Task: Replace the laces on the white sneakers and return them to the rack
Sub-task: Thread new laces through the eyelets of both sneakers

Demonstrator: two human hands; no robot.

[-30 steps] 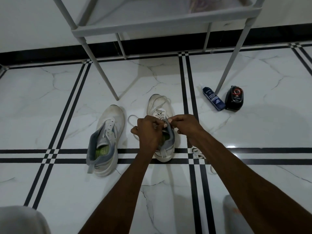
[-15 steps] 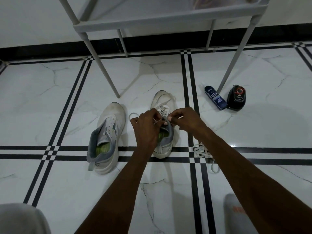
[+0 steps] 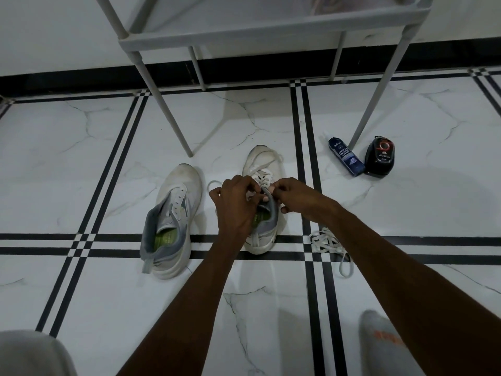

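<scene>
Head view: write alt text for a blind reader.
Both hands, left and right, work a lace on the right sneaker on a tiled floor. An unlaced sneaker sits left; a loose lace lies right.

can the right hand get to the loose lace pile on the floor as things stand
Probably yes: the loose lace lies on open floor just beside the right forearm, nothing on it. But the right hand is busy lacing the sneaker.

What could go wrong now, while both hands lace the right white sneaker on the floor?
The loose white lace pile lies right under the right forearm, so it may get dragged away. The left white sneaker shows no lace; forgetting it is possible. The blue cleaner bottle beside the grey rack leg could get knocked.
</scene>
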